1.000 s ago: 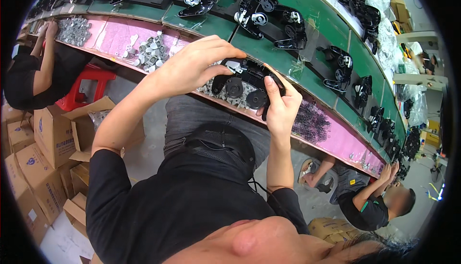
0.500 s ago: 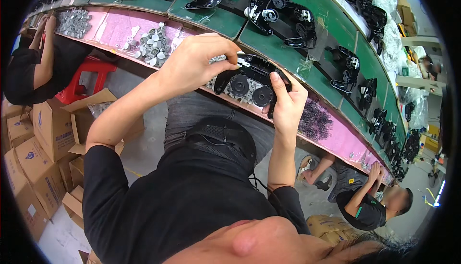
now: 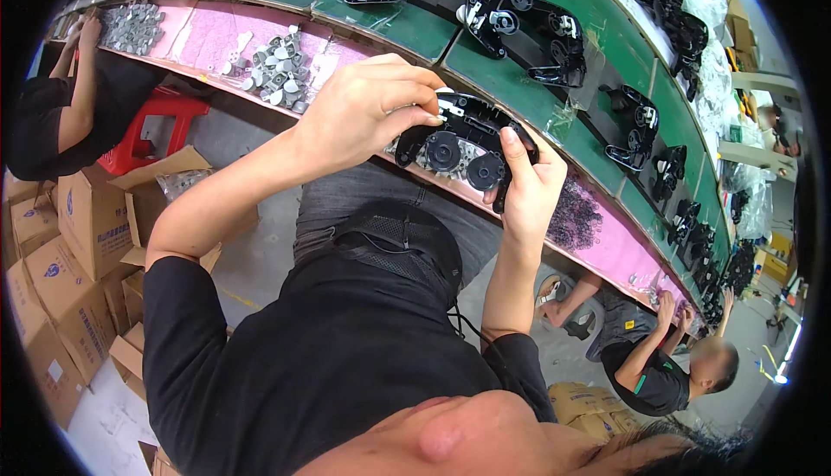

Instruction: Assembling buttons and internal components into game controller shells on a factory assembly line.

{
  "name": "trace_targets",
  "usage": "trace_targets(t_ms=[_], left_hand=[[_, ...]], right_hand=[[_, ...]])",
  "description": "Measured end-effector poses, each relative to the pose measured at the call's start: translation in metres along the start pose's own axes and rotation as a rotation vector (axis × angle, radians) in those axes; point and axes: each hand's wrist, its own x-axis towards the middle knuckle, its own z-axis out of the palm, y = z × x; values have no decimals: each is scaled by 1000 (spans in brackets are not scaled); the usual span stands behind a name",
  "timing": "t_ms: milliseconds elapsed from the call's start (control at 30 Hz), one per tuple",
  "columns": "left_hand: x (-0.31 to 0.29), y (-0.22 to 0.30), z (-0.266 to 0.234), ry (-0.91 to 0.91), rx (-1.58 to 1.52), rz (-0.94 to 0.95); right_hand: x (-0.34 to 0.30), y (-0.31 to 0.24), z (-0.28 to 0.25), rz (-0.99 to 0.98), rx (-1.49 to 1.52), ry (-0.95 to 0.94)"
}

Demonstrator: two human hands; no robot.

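My right hand point(image 3: 530, 186) grips the right end of a black plastic game controller shell point(image 3: 476, 118), thumb on its inner face and fingers behind. The shell is held tilted above the near edge of the bench, open side toward me. Two round black discs point(image 3: 443, 151) sit side by side on its lower part. At the shell's upper left, my left hand point(image 3: 368, 112) is closed in a pinch of thumb and forefinger on a small white part point(image 3: 445, 106), whose exact kind is too small to make out. The left fingertips hide some of that corner.
A pink-covered bench strip holds a heap of grey caps point(image 3: 281, 69) and a pile of small black parts point(image 3: 573, 216). Beyond it, more black shells point(image 3: 506, 22) lie along a green conveyor point(image 3: 389, 26). Co-workers sit at both sides. Cardboard boxes point(image 3: 74, 294) and a red stool point(image 3: 160, 130) stand left.
My hands and the shell have shifted slightly right, with the same hold on both sides. The co-worker at the right has moved a hand outward from the bench.
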Motion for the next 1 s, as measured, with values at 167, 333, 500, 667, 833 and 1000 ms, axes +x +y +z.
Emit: trace_targets(t_ms=[167, 333, 500, 667, 833, 1000], left_hand=[[-4, -1, -3, -62, 154, 27], [1, 0, -7, -99, 171, -7], [0, -2, -3, -64, 152, -2], [5, -2, -6, -221, 227, -29], [6, 2, -12, -294, 257, -57], [4, 9, -9, -363, 445, 23]], right_hand=[[-2, -36, 13, 464, 154, 36], [2, -32, 14, 481, 182, 28], [3, -32, 8, 472, 162, 10], [-1, -29, 13, 517, 170, 53], [2, -17, 10, 618, 196, -10], [2, -16, 22, 631, 189, -27]])
